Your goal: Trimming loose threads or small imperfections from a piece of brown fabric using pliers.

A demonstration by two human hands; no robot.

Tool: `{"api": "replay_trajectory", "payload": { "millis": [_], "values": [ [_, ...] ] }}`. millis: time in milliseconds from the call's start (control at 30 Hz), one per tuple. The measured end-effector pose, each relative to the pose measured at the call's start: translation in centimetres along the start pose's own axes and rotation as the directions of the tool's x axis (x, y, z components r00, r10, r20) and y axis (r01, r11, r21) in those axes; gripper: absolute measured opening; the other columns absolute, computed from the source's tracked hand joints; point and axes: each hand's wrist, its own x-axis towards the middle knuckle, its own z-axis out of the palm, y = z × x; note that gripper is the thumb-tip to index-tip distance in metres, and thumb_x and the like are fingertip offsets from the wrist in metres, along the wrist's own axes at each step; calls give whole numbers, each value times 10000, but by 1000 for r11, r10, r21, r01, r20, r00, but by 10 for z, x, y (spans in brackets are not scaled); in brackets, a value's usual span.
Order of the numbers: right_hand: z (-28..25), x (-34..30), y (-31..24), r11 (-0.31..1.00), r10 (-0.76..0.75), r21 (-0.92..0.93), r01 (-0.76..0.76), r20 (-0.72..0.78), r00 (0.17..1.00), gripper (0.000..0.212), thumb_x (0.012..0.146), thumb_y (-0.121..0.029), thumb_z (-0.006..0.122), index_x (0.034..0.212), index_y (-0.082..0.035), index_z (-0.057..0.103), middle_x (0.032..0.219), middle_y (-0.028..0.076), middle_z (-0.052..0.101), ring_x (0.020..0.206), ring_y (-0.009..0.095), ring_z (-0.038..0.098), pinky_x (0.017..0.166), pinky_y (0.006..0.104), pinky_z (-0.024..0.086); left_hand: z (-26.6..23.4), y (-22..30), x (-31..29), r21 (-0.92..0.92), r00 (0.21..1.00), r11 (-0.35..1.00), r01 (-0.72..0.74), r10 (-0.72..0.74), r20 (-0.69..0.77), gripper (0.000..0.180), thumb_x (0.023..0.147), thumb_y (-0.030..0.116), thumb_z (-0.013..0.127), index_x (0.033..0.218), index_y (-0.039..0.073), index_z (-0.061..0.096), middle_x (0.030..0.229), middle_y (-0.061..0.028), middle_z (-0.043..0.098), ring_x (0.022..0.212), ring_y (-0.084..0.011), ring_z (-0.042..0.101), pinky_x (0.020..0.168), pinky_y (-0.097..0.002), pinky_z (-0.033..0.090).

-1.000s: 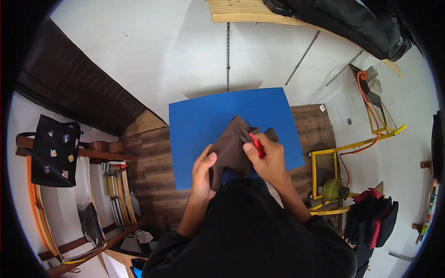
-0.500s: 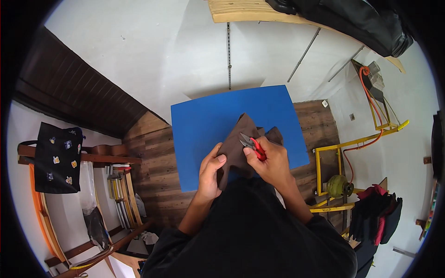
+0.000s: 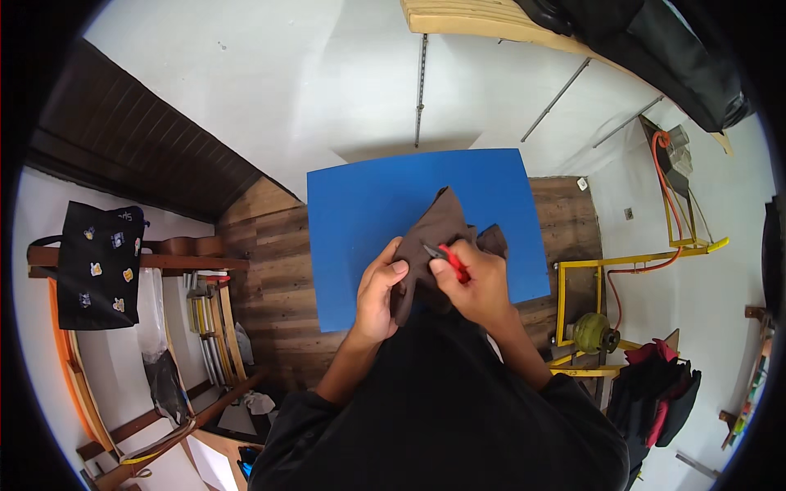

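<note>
- Left hand point(image 3: 379, 290) has its grip closed on brown cloth point(image 3: 434, 219) above the blue table point(image 3: 348, 229)
- Right hand point(image 3: 481, 282) wraps its grip round red-handled snips point(image 3: 455, 263)
- Slack cloth by the blades point(image 3: 431, 250) could get nicked

Your table point(image 3: 344, 221): plain blue. Over it: your cloth point(image 3: 431, 222), brown; your snips point(image 3: 449, 255), red handles. Left of it: black bag point(image 3: 106, 288), multicoloured motifs.
</note>
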Motion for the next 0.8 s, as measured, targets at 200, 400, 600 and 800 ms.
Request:
{"api": "replay_trajectory", "payload": {
  "millis": [200,400,600,800],
  "values": [
    [-14,24,-1,696,463,655,-296,-94,881,172,896,-199,671,922,-48,593,668,-99,415,564,-2,315,487,192,232,-18,-4,1,50,999,998,37,-38,30,419,848,220,482,1158,-61,510,1089,-142,596,965,-165,561,833,-262,423],
    [-29,18,4,563,443,741,-365,103,891,163,912,-171,659,826,-70,565,599,-107,384,496,-14,292,445,199,184,-23,14,1,294,986,956,17,-65,156,364,862,199,627,1089,-83,597,1152,-139,628,844,-64,534,723,-200,414],
    [-36,5,-1,571,439,764,-300,25,898,151,897,-157,677,829,-69,575,596,-102,390,478,-12,289,430,204,177,-64,0,-8,-83,958,979,185,-161,238,581,742,151,747,1220,-107,538,1267,-169,566,1114,-276,580,980,-360,438],
    [-36,-2,-7,586,462,747,-314,11,887,152,880,-126,692,810,-75,566,603,-99,407,460,-10,293,417,200,181,-45,-21,-19,-430,982,891,142,-74,172,528,807,161,521,1270,-90,485,1309,-194,534,1208,-321,502,1047,-424,364]
  ]
}}
